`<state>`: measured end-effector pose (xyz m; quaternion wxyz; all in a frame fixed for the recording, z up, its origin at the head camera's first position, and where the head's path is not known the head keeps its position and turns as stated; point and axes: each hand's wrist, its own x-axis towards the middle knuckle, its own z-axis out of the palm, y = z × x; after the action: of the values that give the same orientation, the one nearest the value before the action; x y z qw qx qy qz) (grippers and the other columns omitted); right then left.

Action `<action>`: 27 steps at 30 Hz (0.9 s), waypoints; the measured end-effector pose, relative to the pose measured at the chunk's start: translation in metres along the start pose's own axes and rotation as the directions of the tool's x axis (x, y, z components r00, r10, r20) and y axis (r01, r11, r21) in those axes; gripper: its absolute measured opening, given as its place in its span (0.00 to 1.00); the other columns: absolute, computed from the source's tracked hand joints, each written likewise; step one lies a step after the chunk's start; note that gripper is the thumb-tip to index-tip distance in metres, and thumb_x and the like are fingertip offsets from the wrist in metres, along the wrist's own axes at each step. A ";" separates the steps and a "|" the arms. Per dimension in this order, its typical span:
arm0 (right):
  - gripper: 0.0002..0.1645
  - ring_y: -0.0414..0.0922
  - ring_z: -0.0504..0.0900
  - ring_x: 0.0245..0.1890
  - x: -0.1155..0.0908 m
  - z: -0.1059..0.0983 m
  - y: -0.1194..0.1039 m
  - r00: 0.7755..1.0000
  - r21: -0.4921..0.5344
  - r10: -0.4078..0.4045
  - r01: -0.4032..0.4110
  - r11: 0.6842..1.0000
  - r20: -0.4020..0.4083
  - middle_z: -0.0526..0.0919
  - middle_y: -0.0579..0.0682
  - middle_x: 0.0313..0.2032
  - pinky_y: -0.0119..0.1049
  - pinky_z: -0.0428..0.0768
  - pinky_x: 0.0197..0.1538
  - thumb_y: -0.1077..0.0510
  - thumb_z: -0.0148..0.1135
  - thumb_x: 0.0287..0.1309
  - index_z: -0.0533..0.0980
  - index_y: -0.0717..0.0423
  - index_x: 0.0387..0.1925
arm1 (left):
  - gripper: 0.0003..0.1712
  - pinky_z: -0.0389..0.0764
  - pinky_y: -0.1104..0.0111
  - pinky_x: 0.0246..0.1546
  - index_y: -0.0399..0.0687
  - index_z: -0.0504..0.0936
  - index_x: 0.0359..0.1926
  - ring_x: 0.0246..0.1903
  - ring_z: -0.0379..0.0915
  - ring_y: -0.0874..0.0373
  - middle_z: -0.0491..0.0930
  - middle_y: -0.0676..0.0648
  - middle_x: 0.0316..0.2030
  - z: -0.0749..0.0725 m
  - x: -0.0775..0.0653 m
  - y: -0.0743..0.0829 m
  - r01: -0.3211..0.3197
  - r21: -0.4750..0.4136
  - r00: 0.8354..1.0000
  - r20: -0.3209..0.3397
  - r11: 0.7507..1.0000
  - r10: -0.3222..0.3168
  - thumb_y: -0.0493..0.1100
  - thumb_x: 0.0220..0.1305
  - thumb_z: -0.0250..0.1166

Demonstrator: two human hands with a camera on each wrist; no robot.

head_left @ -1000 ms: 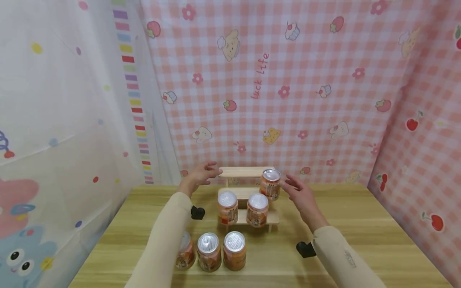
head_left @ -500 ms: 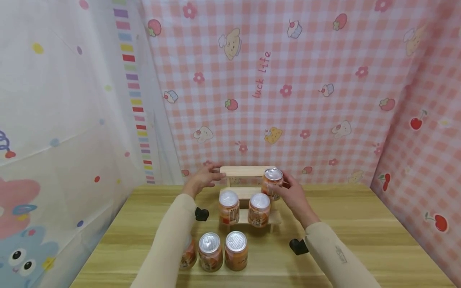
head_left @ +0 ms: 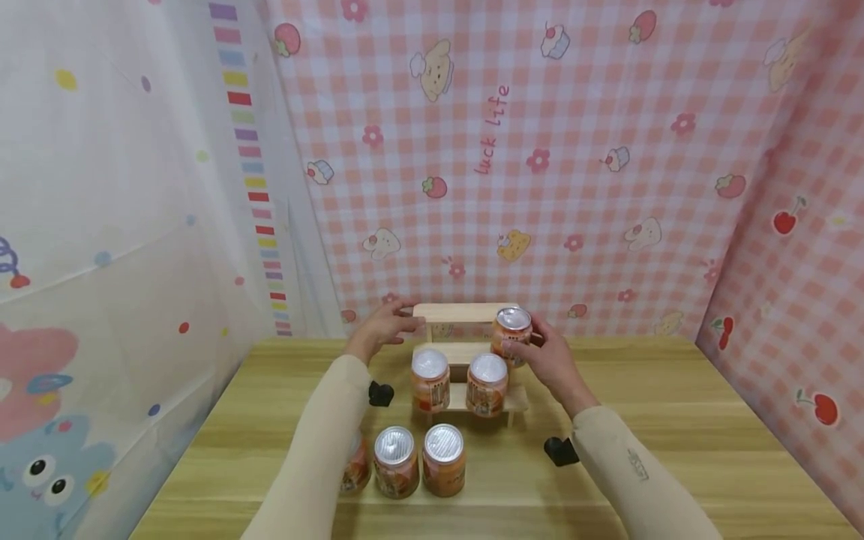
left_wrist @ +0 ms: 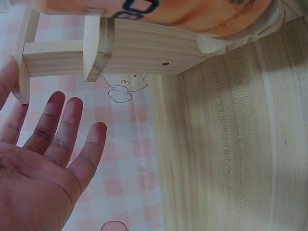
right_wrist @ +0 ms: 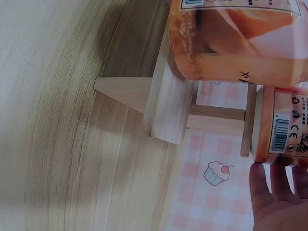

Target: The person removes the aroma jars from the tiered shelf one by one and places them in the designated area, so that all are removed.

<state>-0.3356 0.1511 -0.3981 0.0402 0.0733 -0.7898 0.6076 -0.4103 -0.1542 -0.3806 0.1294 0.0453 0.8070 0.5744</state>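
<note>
A small three-tier wooden shelf [head_left: 466,311] stands on the table. My right hand [head_left: 550,364] grips a silver-topped orange can [head_left: 511,330] at the right end of its middle tier, thumb in front; in the right wrist view the fingers [right_wrist: 272,185] lie against the can's side. Two similar cans, a left one [head_left: 430,382] and a right one [head_left: 487,386], sit upright on the lowest tier. My left hand [head_left: 385,330] is at the top board's left end, its fingers extended; the left wrist view shows the thumb [left_wrist: 7,79] right at that board end.
Three more cans stand in a row at the front of the table, among them a middle one [head_left: 396,461] and a right one [head_left: 444,461]; my left sleeve [head_left: 313,450] partly covers the leftmost. A checked pink cloth [head_left: 594,202] hangs behind the shelf.
My right hand has moved left onto the can on the middle tier and taken hold of it. The left hand has shifted slightly right to the shelf's top end. The cans stay in place.
</note>
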 end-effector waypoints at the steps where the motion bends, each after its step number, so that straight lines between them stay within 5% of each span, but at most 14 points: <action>1: 0.44 0.56 0.68 0.65 0.000 0.000 0.000 1.000 -0.001 0.001 -0.001 1.000 -0.001 0.71 0.57 0.65 0.54 0.72 0.62 0.51 0.71 0.60 0.61 0.50 0.74 | 0.37 0.69 0.47 0.63 0.48 0.62 0.74 0.63 0.67 0.42 0.65 0.36 0.67 0.000 0.000 0.000 0.002 -0.001 1.000 0.000 1.000 -0.002 0.46 0.69 0.65; 15: 0.42 0.55 0.70 0.63 0.000 -0.005 -0.002 0.996 -0.023 -0.021 0.019 1.000 -0.087 0.72 0.57 0.63 0.52 0.73 0.59 0.49 0.71 0.59 0.65 0.49 0.71 | 0.37 0.73 0.50 0.58 0.50 0.63 0.74 0.61 0.70 0.44 0.69 0.37 0.64 -0.001 -0.002 0.002 0.009 0.024 1.000 -0.010 1.000 -0.009 0.48 0.68 0.66; 21: 0.44 0.54 0.71 0.62 -0.004 -0.018 -0.008 0.987 -0.040 -0.013 0.007 0.999 -0.161 0.73 0.58 0.62 0.47 0.76 0.56 0.47 0.72 0.57 0.65 0.51 0.71 | 0.37 0.73 0.49 0.59 0.53 0.64 0.74 0.60 0.70 0.44 0.71 0.39 0.64 -0.001 -0.001 0.000 0.021 0.027 1.000 -0.010 0.999 -0.021 0.47 0.67 0.66; 27: 0.44 0.55 0.71 0.61 -0.016 -0.036 -0.011 0.988 -0.090 -0.041 0.027 0.996 -0.150 0.71 0.60 0.62 0.39 0.78 0.51 0.46 0.71 0.59 0.64 0.53 0.72 | 0.37 0.72 0.48 0.60 0.52 0.63 0.74 0.60 0.70 0.43 0.71 0.38 0.64 -0.002 -0.002 0.000 0.022 0.031 1.000 -0.009 0.999 -0.021 0.49 0.68 0.65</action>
<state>-0.3186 0.1842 -0.3812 0.1135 0.0386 -0.8091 0.5753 -0.4084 -0.1562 -0.3794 0.1313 0.0362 0.8170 0.5604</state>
